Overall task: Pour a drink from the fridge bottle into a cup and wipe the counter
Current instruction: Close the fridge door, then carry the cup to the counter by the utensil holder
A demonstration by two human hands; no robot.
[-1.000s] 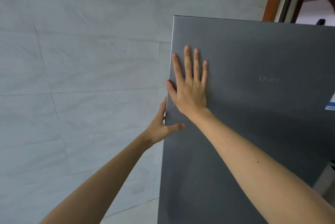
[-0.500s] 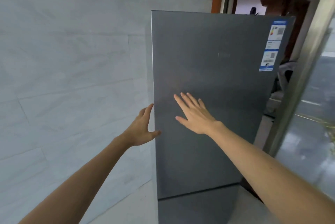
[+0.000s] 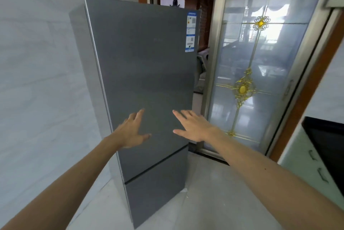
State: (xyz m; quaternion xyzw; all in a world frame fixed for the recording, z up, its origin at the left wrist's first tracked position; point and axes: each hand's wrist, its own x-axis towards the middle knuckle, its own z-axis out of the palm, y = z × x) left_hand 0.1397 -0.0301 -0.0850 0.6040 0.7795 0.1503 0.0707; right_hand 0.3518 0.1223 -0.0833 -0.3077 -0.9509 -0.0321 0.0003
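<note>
Your left hand (image 3: 130, 133) and right hand (image 3: 193, 127) are both spread open in front of the grey fridge (image 3: 145, 84), fingers splayed and holding nothing; whether either palm touches the door, you cannot tell from here. The bottle you need is not in view and is presumably inside the shut fridge, and no cup or cloth shows either. The risk from here is mostly about the door: no handle shows on its flat front, so if you press on the panel rather than hook an edge, it likely will not open, and a hard pull could swing it toward the glass door (image 3: 247, 73) just beside the fridge. A dark counter edge (image 3: 325, 142) sits at your right. Counted: one fridge with two door sections, upper and lower, one label strip (image 3: 190, 31) of stickers, one glass door, two hands.
</note>
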